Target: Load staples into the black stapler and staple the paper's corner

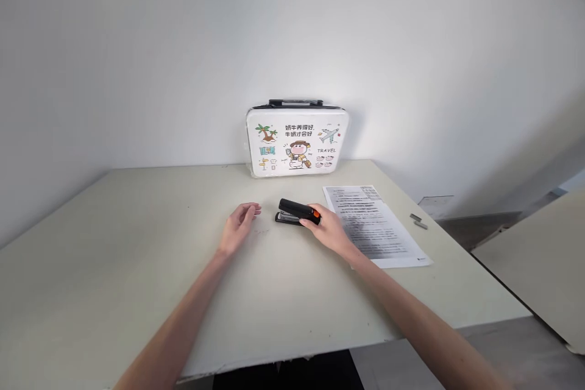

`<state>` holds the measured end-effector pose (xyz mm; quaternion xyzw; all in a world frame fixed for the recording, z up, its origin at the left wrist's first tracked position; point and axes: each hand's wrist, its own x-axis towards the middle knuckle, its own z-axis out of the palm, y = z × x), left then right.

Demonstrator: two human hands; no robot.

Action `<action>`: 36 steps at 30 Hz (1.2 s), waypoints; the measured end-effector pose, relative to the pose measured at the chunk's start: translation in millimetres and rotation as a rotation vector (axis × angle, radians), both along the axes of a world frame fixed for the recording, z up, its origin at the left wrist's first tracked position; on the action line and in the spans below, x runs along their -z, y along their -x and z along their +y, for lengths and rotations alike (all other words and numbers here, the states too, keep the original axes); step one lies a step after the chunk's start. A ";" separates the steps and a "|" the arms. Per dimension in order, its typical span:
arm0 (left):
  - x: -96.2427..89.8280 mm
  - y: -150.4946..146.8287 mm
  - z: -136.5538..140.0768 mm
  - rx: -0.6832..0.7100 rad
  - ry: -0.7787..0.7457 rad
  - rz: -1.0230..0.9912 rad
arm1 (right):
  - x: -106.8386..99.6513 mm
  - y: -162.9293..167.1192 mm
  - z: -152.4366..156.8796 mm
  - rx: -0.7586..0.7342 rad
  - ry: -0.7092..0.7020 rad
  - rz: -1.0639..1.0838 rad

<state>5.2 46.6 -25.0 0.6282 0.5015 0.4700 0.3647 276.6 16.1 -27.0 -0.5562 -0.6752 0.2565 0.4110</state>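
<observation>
A black stapler point(296, 211) with an orange patch at its rear end lies sideways, its front pointing left. My right hand point(326, 225) is closed around that rear end, with the thumb low on the near side. Between the stapler's upper arm and its base there is a gap at the front. To the left, apart from the stapler, my left hand point(239, 222) rests on its edge at the tabletop point(137, 268). Its fingers are loosely bent toward the stapler and nothing shows in them. Printed sheets of paper point(370, 225) lie just right of my right hand, partly behind the forearm.
A white case point(297, 146) with cartoon prints and a black handle leans against the wall at the back. Two small strips of staples point(418, 222) lie near the table's right edge. Another pale tabletop point(534, 274) stands beyond a gap on the right.
</observation>
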 end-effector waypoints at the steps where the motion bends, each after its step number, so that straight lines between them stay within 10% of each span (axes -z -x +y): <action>1: 0.6 -0.5 0.1 -0.007 0.005 -0.009 | 0.8 4.0 4.1 -0.026 0.004 0.010; 36: 5.6 -10.7 -4.0 -0.144 0.008 -0.077 | 16.5 12.7 13.3 -0.009 0.022 0.178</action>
